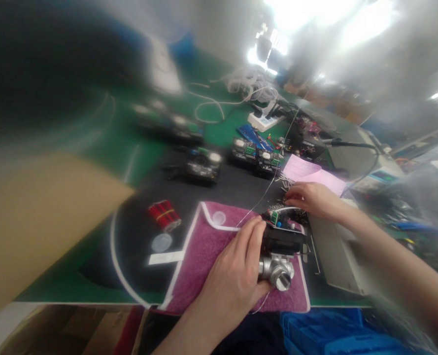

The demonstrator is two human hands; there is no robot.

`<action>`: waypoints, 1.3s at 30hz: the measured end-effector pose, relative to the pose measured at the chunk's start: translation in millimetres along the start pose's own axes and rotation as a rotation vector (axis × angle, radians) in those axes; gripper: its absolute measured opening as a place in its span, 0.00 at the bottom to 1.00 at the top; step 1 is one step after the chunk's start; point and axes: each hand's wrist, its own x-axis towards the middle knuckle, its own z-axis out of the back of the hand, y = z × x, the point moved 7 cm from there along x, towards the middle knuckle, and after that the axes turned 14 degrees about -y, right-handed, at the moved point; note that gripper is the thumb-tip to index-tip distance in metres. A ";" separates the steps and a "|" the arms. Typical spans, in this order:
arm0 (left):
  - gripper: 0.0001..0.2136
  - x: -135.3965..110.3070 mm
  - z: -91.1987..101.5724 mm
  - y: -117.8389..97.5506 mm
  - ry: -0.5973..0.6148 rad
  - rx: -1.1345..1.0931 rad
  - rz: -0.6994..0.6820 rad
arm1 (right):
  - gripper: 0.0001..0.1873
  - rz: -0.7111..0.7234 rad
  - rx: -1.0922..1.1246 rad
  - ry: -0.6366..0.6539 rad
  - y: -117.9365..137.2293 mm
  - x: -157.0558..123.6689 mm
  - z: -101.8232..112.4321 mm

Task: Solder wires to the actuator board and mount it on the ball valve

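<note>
My left hand [237,264] is wrapped round the side of a motorized valve [283,241], a black actuator with a shiny metal valve body below it. A green circuit board and wires show at its top end. The valve lies on a purple cloth [200,264] with white edging. Beyond it, my right hand [311,197] is closed in a pinch beside a scatter of small screws [286,181]. Whatever its fingertips hold is too small to make out. A thin wire runs over the cloth near my left hand.
Black modules with boards [265,160] stand behind on the dark mat. Red cylinders in a bundle [165,215] and a clear disc [161,242] lie left. Pink paper [313,173] and a grey box [337,251] are right. A power strip [265,120] sits farther back.
</note>
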 end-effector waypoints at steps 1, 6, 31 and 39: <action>0.56 -0.2 0.1 0.0 0.001 0.001 0.003 | 0.09 0.003 0.001 -0.001 1.4 0.6 0.4; 0.54 -0.2 0.4 -0.8 0.028 0.008 0.004 | 0.07 0.000 -0.016 0.002 6.5 3.1 0.0; 0.53 1.7 2.9 -3.3 0.030 -0.010 0.015 | 0.15 -0.065 -0.156 0.031 -8.0 0.7 1.2; 0.54 0.9 2.4 -2.7 0.027 -0.019 0.017 | 0.11 -0.024 -0.105 0.135 -14.1 -3.5 -9.1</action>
